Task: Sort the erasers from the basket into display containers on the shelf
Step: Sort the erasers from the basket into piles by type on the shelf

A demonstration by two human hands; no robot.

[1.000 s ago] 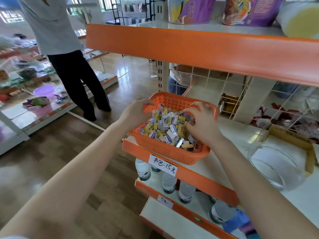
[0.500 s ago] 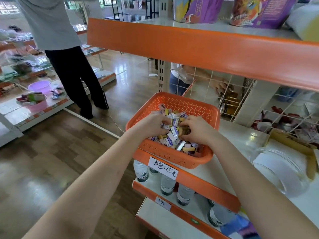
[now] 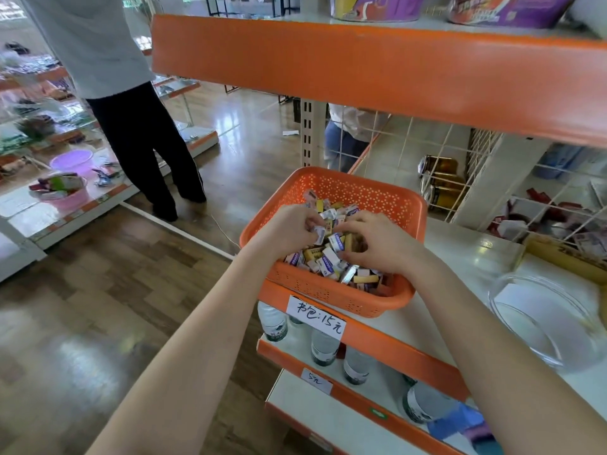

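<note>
Erasers (image 3: 330,257) heaped in an orange basket (image 3: 361,192) on the shelf (image 3: 460,254); the left hand (image 3: 290,224) pinches one, the right hand (image 3: 377,241) curls into the heap, grip unclear. A clear bowl (image 3: 542,323) lies rightward, nearer the right hand.

Orange perforated basket (image 3: 345,188), white, blue and yellow erasers (image 3: 328,257), orange shelf edge (image 3: 377,60), clear bowl (image 3: 538,320)

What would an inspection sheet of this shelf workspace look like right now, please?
Surface: white shelf, orange front edge.
Job's things: orange basket full of erasers; clear bowl looks empty.
Clutter: cardboard box beside the bowl.
Grippers: left hand pinches a white-wrapped eraser; right hand fingers curled into the pile, grip hidden.
Cables: thin cord on the floor.
Surroundings: water bottles below; a person stands nearby.
</note>
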